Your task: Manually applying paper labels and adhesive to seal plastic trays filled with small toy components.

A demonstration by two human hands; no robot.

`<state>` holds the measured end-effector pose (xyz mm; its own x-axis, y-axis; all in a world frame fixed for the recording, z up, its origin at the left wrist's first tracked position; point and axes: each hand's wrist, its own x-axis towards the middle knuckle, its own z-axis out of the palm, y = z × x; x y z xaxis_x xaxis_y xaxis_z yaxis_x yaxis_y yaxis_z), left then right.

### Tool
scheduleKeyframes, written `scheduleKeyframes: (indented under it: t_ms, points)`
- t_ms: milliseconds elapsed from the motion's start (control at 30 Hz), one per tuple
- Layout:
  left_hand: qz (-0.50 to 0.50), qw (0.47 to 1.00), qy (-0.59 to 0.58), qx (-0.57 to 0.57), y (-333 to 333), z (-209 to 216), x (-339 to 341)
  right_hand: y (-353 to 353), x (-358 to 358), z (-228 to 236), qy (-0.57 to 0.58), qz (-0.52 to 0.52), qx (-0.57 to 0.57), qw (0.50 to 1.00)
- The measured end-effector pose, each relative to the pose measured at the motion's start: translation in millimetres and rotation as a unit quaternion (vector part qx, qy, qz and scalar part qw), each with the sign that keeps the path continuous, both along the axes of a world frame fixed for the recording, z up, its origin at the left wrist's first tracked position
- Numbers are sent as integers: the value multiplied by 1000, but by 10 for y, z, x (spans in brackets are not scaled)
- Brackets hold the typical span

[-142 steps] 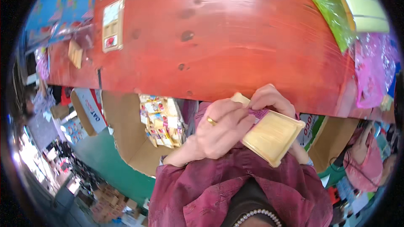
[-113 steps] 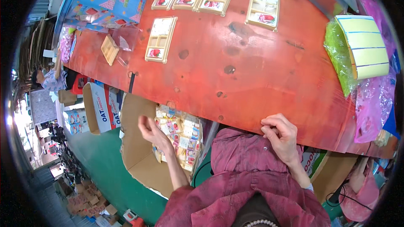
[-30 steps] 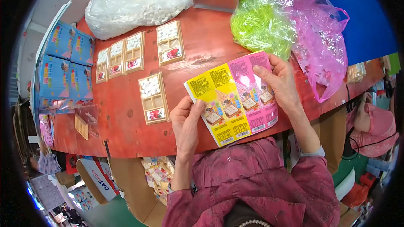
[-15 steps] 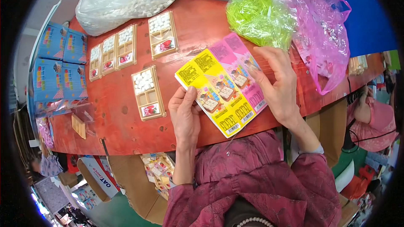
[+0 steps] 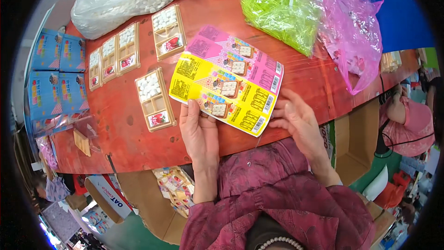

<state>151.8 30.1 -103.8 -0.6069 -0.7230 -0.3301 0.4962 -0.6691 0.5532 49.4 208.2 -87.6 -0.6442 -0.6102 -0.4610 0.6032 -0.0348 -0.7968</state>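
My left hand [image 5: 200, 127] pinches the lower left edge of a small stack of printed label sheets [image 5: 226, 81], thumb on top and fingers underneath. Yellow and pink bands with pictures of trays cover the top sheet. At the sheets' right edge is my right hand [image 5: 298, 122], its fingers apart and loosely bent; some fingertips touch the edge or pass behind it. Left of the sheets lies a divided tray [image 5: 156, 99] with white pellets in the top section and a strawberry-picture packet at the bottom. Another such tray [image 5: 168, 31] lies farther back.
Several similar trays [image 5: 114, 53] stand at the left, near blue printed boxes [image 5: 59, 76]. Bags of white pellets [image 5: 132, 4], green sticks [image 5: 280, 11] and pink-wrapped packets [image 5: 349, 32] line the back. Below the red table [image 5: 125, 150], an open carton [image 5: 173, 190] contains packets.
The sheets have turned clockwise in my left hand. My right hand has moved down from their upper right side to the lower right edge. The whole view has shifted slightly.
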Motion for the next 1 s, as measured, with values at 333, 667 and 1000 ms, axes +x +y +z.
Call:
scheduleKeyframes:
  t_ms: [333, 667, 1000]
  points:
    - [-139, 981, -119, -57, 205, 27, 286, -94, -276, 93, 135, 21, -40, 990]
    - [33, 790, -326, -518, 30, 564, 299, -17, -1228, 585, 289, 343, 30, 893]
    - [-249, 926, -128, -254, 31, 444, -287, -330, -1359, 606, 462, 431, 38, 774]
